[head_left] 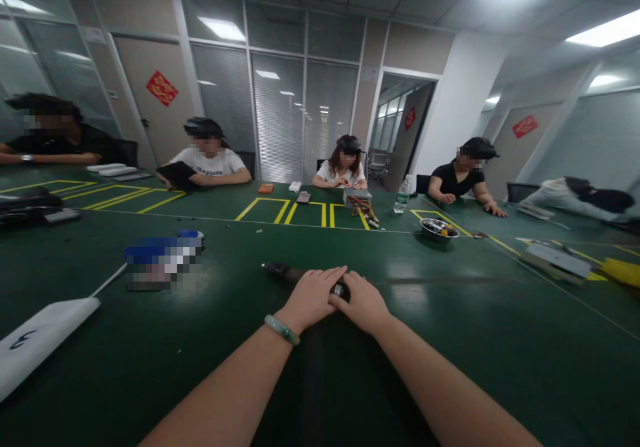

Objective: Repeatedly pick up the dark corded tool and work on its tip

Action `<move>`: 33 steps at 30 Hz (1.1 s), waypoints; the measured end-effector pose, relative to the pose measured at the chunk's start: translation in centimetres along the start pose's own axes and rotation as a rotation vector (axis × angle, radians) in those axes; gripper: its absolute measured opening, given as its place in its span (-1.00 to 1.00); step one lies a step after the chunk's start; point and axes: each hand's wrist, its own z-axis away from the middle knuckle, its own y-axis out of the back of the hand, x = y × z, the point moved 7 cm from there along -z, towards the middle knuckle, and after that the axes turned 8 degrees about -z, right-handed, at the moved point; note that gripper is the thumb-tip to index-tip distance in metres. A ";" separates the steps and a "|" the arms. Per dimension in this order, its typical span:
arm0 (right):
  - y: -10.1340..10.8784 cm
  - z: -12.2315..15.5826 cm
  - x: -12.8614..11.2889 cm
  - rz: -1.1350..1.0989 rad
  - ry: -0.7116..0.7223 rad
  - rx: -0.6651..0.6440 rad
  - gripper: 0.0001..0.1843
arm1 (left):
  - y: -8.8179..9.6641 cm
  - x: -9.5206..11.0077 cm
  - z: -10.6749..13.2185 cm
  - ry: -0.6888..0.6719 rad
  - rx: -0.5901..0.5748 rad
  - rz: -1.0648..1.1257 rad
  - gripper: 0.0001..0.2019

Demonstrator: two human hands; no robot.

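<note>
A dark power drill (293, 274) lies across the green tabletop in front of me, its narrow metal tip pointing left. My left hand (320, 290) is wrapped over its body from the left, with a green bangle on the wrist. From the right, my right hand (361, 300) closes round the same tool, its fingers meeting those of the left. Between the thumbs shows a round black part (340, 291) of the drill with a small pale label. The rest of the tool is hidden under both hands.
A white power strip (47, 340) lies at the left, near a blurred blue-and-white object (163, 260). Beyond stand a metal bowl (439, 229), a water bottle (403, 195) and a grey box with coloured wires (357, 197). Several people sit across the table.
</note>
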 end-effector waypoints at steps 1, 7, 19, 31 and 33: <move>0.6 0.7 0.5 0.005 0.003 0.013 -0.40 | 0.1 0.0 0.0 0.000 0.007 0.004 -0.35; 3.2 5.6 6.1 0.153 -0.349 -0.121 -0.43 | 1.0 0.6 -0.1 -0.018 0.119 0.056 -0.55; 3.7 1.3 11.3 0.283 -0.002 -0.271 -0.57 | 1.0 1.5 -0.4 -0.004 0.142 0.005 -0.66; 5.4 0.9 10.9 0.317 -0.165 -0.245 -0.55 | 1.2 2.0 -0.7 0.076 0.195 -0.032 -0.67; 6.4 2.1 10.6 0.257 -0.249 -0.223 -0.58 | 1.2 2.3 -0.7 0.037 0.209 -0.024 -0.71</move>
